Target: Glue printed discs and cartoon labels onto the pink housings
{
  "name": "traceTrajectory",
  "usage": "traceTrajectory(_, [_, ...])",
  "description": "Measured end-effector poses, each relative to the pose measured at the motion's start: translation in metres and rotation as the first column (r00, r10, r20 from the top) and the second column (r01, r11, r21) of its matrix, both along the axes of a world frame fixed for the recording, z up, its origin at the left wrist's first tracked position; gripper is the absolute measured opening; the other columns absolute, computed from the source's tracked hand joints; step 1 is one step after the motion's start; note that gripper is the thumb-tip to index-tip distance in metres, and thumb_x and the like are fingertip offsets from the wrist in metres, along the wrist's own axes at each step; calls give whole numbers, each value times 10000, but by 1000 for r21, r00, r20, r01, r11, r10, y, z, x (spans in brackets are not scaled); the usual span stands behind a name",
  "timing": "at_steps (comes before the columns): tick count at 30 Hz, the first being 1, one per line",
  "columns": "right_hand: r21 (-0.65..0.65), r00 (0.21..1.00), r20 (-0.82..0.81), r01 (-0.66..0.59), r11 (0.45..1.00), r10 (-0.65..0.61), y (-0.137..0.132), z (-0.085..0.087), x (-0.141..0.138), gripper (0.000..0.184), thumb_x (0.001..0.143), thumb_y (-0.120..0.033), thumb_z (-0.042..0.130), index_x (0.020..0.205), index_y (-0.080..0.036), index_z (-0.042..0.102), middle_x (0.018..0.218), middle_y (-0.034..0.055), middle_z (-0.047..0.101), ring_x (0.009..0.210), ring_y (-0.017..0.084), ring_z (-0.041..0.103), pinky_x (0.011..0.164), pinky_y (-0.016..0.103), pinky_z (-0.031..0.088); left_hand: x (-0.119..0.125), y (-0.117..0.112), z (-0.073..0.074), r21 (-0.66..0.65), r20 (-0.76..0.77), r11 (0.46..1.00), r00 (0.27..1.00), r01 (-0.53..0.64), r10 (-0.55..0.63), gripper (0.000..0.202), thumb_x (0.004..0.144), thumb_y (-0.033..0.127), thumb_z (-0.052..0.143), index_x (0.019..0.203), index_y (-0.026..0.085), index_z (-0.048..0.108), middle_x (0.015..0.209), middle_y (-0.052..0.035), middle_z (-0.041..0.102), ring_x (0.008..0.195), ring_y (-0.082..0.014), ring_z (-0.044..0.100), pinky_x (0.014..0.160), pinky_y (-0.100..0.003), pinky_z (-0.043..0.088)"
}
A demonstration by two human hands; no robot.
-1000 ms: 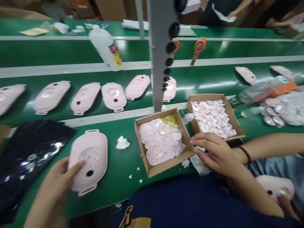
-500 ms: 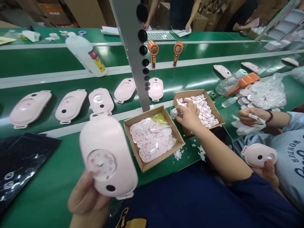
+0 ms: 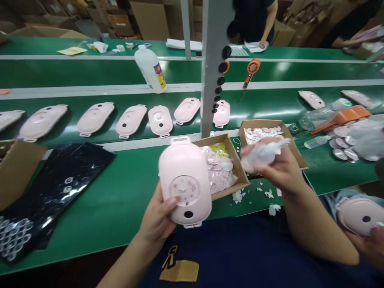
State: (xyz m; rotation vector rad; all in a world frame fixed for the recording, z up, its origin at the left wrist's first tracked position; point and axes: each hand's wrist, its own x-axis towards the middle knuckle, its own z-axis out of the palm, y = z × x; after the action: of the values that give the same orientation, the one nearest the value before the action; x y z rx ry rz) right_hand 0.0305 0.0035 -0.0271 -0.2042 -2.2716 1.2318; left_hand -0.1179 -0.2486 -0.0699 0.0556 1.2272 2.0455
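Observation:
My left hand (image 3: 157, 218) is closed around a pink oval plastic case (image 3: 183, 162) with end tabs. It tilts toward me over the bench, the thumb beside a round printed disc (image 3: 184, 190) on its face. Below the disc is a black dot. My right hand (image 3: 286, 170) grips a small translucent squeeze bottle (image 3: 259, 155), blurred by motion and lying nearly sideways. Behind the case, partly hidden, is a cardboard box (image 3: 243, 182) of printed discs. Beneath the bottle stands another box (image 3: 295, 154) of small white-and-pink pieces.
Several pink cases (image 3: 130, 120) lie along the green belt (image 3: 261, 104). A grey post (image 3: 208, 76) rises in front of me. At left are black sheets (image 3: 81, 176) with clear round pieces. A large white bottle (image 3: 148, 68) stands further back. A co-worker's hand (image 3: 375, 242) holds a case at right.
My right hand has lifted the small bottle from between the boxes and brought it up. The case in my left hand has shifted right and turned more upright. My view has swung left.

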Motion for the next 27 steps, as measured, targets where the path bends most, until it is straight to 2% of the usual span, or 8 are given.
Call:
traceTrajectory(2, [162,984,131,-142,976,121,-20,18,11,396,914,-479,650,1235,-292,514,1055,64,664,922,227,635,776,367,521,4,1,-2,28,-36,996,995,89,-88,509,609,282,922,1080,264,732,980,-53,776,861,-235,736,739,-302,620])
traceTrajectory(5, [492,966,253,-182,852,60,-41,33,20,422,912,-375,683,1291,-245,551,1057,90,649,927,235,569,803,380,477,9,1,-8,47,-143,985,977,164,-156,562,671,254,896,1187,293,676,1099,-44,757,990,-241,718,834,-315,600])
traceTrajectory(7, [591,961,277,-194,783,29,-48,39,22,401,922,-309,671,1300,-220,570,1028,94,641,896,229,539,799,382,464,10,1,-9,26,-208,981,961,190,-181,574,700,230,873,1224,287,645,1171,-54,734,1036,-256,707,860,-335,596])
traceTrajectory(10, [627,947,321,-227,745,18,-52,45,22,369,936,-242,637,1300,-204,593,983,90,637,861,226,528,781,381,464,11,-1,-5,0,-279,979,940,204,-196,521,730,207,844,1206,265,641,1178,-70,731,1016,-262,716,835,-337,606])
traceTrajectory(15, [636,949,315,-225,738,18,-54,51,21,335,944,-199,600,1277,-204,634,941,88,649,846,227,558,780,379,475,12,-4,4,-29,-380,981,906,192,-189,434,767,185,806,1169,269,665,1161,-56,741,998,-235,721,853,-316,594])
traceTrajectory(22, [638,946,320,-249,729,43,-55,55,21,315,959,-175,564,1264,-195,636,938,93,643,843,226,557,776,375,463,12,-4,2,-81,-390,972,891,219,-233,458,799,242,784,1231,241,635,1151,-84,743,998,-270,719,852,-367,600])
traceTrajectory(27, [644,945,325,-258,720,48,-55,56,21,319,964,-177,562,1277,-185,622,939,91,632,848,221,548,772,371,463,11,-4,3,-66,-387,972,892,226,-234,485,801,217,782,1259,261,629,1140,-72,748,983,-254,723,847,-350,600])
